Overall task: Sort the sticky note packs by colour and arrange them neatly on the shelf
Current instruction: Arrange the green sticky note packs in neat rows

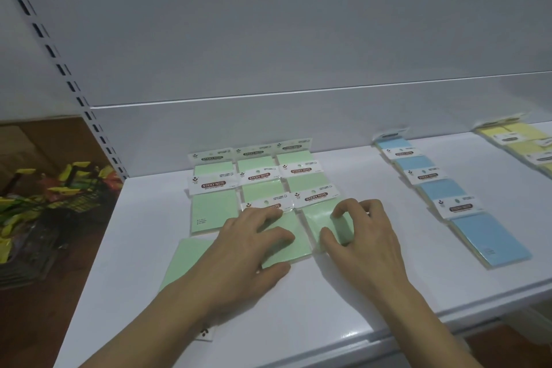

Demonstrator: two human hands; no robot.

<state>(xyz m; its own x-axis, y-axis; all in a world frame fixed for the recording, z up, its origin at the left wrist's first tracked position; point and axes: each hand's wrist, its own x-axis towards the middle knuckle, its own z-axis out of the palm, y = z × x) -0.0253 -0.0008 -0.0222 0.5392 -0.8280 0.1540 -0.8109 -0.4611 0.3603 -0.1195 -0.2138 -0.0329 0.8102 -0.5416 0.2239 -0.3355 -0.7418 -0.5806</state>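
Note:
Several green sticky note packs (213, 209) lie in overlapping columns in the middle of the white shelf (328, 302). My left hand (254, 245) rests flat on the front pack of the middle column (283, 251), fingers spread. My right hand (361, 236) presses its fingertips and thumb on the front pack of the right column (318, 224). Another green pack (185, 260) lies loose under my left forearm, its white header by the shelf's front. A row of blue packs (490, 239) runs diagonally at the right. Yellow packs (519, 140) sit at the far right.
The shelf has a white back panel (268, 39) and a slotted upright (59, 69) on the left. Beyond the left edge, lower down, a dark wire basket (44, 218) holds colourful packets on a brown floor.

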